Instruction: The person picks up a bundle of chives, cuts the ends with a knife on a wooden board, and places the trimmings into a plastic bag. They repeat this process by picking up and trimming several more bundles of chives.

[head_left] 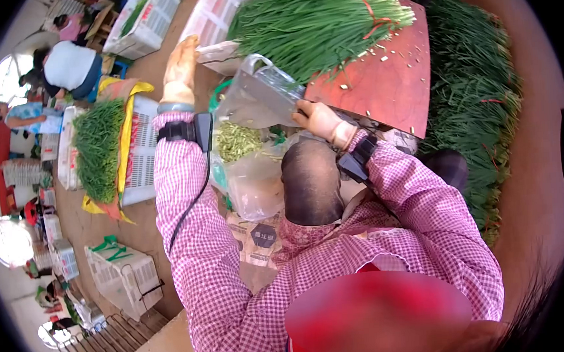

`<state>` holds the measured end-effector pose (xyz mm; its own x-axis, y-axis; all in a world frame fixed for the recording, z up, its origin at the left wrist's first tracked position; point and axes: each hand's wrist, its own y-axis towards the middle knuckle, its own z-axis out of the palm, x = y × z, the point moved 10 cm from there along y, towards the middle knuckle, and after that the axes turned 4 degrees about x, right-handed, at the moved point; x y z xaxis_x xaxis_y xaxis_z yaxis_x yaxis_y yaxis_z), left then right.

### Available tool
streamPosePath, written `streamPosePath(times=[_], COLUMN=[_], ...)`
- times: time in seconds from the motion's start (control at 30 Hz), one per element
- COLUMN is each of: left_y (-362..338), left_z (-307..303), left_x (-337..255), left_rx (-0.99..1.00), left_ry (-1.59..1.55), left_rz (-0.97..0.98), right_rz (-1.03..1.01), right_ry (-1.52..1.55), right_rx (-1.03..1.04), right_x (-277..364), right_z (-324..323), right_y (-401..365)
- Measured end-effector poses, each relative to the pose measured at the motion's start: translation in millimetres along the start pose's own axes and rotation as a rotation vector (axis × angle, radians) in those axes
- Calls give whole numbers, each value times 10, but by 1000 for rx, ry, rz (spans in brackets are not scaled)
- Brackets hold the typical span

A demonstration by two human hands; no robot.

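My left hand [180,71], in a pale glove, is raised beside a white crate [204,19], its fingers stretched out. My right hand [324,122], also gloved, is closed at the near left corner of a red board [386,86]; what it grips is unclear, beside a greyish, shiny flat shape. A large bundle of green stalks [311,19], tied with red bands, lies across the board. Below and between my hands, a clear plastic bag [253,184] stands near cut pale-green trimmings [238,141].
Piled green bundles [471,93] line the right side. At left are a crate of greens [99,142] with yellow-edged cloth, a white crate [130,279] with green straps, and a metal rack [111,338]. People [72,67] sit at the upper left.
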<state>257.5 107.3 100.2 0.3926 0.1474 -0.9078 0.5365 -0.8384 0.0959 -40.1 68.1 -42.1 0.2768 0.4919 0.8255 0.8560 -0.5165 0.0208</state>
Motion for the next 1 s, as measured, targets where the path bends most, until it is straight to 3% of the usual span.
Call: streamPosePath(times=[0.07, 0.13, 0.17, 0.2, 0.23, 0.27, 0.4, 0.43, 0.5, 0.53, 0.57, 0.63, 0.67, 0.7, 0.77, 0.8, 0.83, 0.9, 0.93, 0.97, 1.0], left_y=[-315, -622, -956, -1118, -1331, -1523, -2301, -2411, -2555, -2584, -2547, -2504, -2546, -2482, -2295, -2326, -2336, -2436, -2559, -2559, -2567], left_z=[-405, -553, -404, -107, 86, 384, 1376, 1536, 1702, 1667, 1670, 1503, 1431, 1335, 1348, 1117, 1034, 1012, 1057, 962, 818], left_x=[-100, 318, 321, 358, 864, 1415, 1748, 1757, 1820, 1852, 1975, 2635, 3265, 3193, 2561, 2022, 2062, 2280, 2595, 2482, 2443], left_rx=[-83, 22, 85, 303, 338, 449, 536, 541, 578, 482, 479, 535, 494, 479, 642, 542, 538, 700, 722, 707, 588], left_ry=[-39, 23, -241, 284, 35, 103, 930, 927, 1258, 1296, 1298, 955, 925, 931, 865, 485, 490, 694, 819, 828, 367], left_rz=[61, 31, 189, 92, -31, -257, -205, -200, -161, -101, -102, -513, -517, -532, -424, -647, -649, -478, -187, -185, -390], right_rz=[-120, -98, -49, 7, 68, 183, 203, 156, 233, 226, 221, 273, 249, 224, 246, 270, 297, 281, 255, 241, 265], right_ry=[-22, 53, 122, 132, 142, 174, 5, -119, -405, -458, -510, -515, -533, -552, -565, -591, -618, -652, -693, -690, -687], right_rx=[-100, -162, -182, -205, -234, -231, -389, -483, -461, -439, -416, -373, -381, -388, -367, -354, -341, -323, -313, -321, -275], right_x=[-25, -97, -217, -327, -434, -542, -886, -862, -751, -701, -714, -861, -893, -912, -951, -988, -1034, -1144, -1158, -1141, -1160], right_z=[-150, -352, -441, -552, -686, -817, -1385, -1557, -1765, -1800, -1834, -1833, -1815, -1794, -1740, -1712, -1691, -1604, -1591, -1616, -1586], right_y=[-56, -242, -330, -432, -547, -677, -1132, -1258, -1413, -1449, -1509, -1592, -1613, -1622, -1608, -1586, -1576, -1571, -1521, -1459, -1455])
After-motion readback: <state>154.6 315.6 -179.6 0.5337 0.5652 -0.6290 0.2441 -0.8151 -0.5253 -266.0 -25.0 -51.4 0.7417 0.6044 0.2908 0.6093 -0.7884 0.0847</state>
